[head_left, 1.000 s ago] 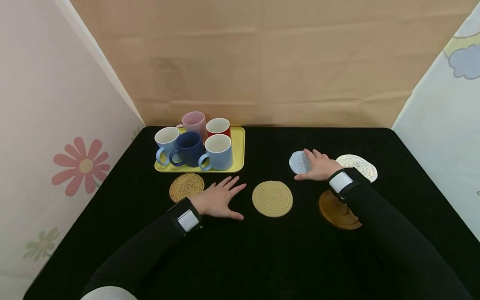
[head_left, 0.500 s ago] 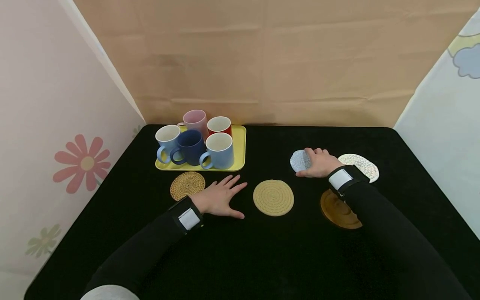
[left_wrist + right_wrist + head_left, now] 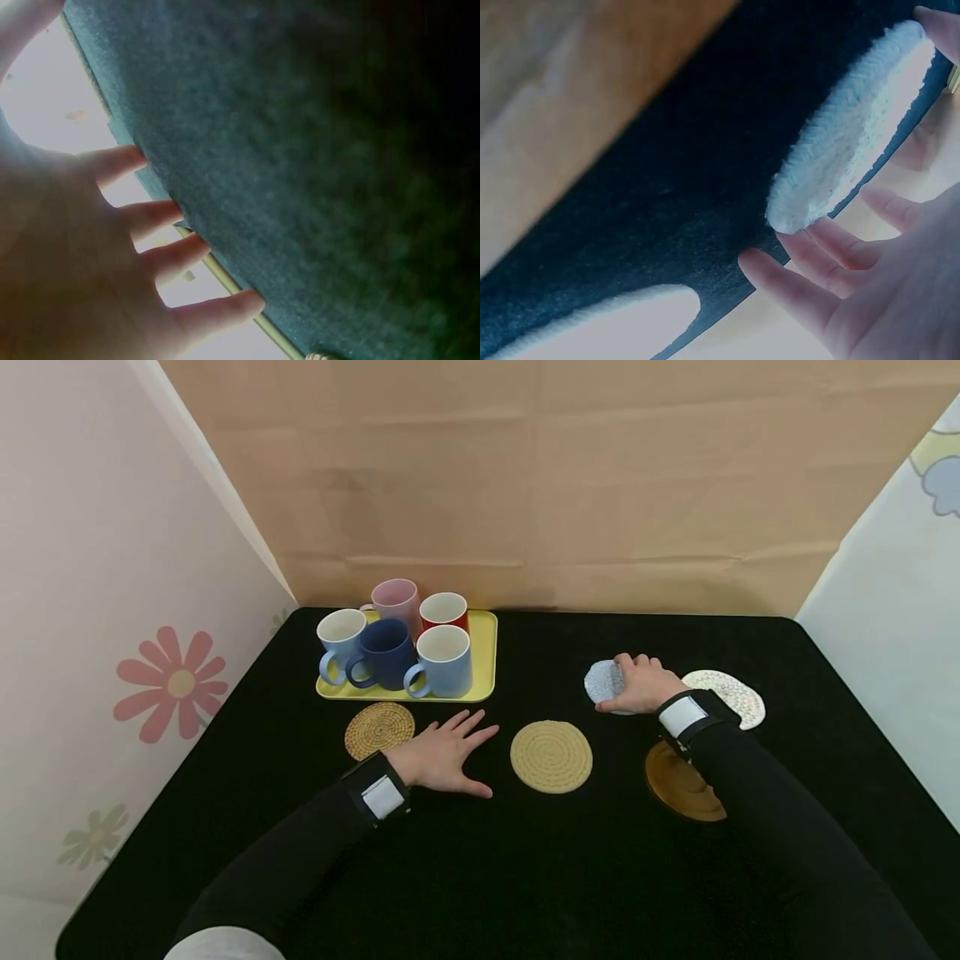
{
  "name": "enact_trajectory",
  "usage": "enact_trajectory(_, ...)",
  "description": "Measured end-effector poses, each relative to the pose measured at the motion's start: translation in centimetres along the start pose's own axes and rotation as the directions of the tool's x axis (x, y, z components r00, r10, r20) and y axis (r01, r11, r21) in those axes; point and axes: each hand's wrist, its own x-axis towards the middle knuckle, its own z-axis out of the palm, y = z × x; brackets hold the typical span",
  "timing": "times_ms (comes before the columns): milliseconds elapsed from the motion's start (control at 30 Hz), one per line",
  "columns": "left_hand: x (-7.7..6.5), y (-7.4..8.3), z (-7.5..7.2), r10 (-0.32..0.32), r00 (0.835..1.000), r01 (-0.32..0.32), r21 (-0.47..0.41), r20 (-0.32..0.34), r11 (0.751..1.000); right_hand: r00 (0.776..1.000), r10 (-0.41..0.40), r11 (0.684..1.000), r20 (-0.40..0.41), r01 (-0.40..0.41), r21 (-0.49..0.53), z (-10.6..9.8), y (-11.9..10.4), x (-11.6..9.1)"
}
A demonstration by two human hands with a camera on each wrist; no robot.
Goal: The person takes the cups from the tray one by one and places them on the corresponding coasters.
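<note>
My right hand [image 3: 643, 687] pinches a round light-blue woven coaster [image 3: 603, 683] that lies at the right back of the black table. In the right wrist view its thumb is at one end of the coaster [image 3: 840, 142] and fingertips meet the opposite edge; the palm side hides part in the head view. My left hand [image 3: 442, 758] is spread flat with fingers apart, holding nothing, between a brown wicker coaster [image 3: 377, 727] and a pale-yellow coiled coaster [image 3: 551, 757]. The left wrist view shows the same spread fingers [image 3: 217, 311] over dark cloth.
A yellow tray [image 3: 486, 652] at the back left bears several mugs: light blue, dark blue [image 3: 386, 656], pink and red. A white speckled oval coaster [image 3: 738, 697] lies behind my right wrist. A brown wooden disc [image 3: 678, 783] is partly under the right sleeve.
My right hand's fingers have drawn in from spread to curled at the blue coaster's edges. The left hand stays put; the view has shifted slightly.
</note>
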Motion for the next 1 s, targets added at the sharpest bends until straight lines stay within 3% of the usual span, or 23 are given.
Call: enact_trajectory(1000,0.0,0.2,0.0,-0.018,1.000,0.018,0.008,0.004,1.000,1.000,-0.004,1.000,0.000,0.004,0.014,0.3,-1.9,1.9)
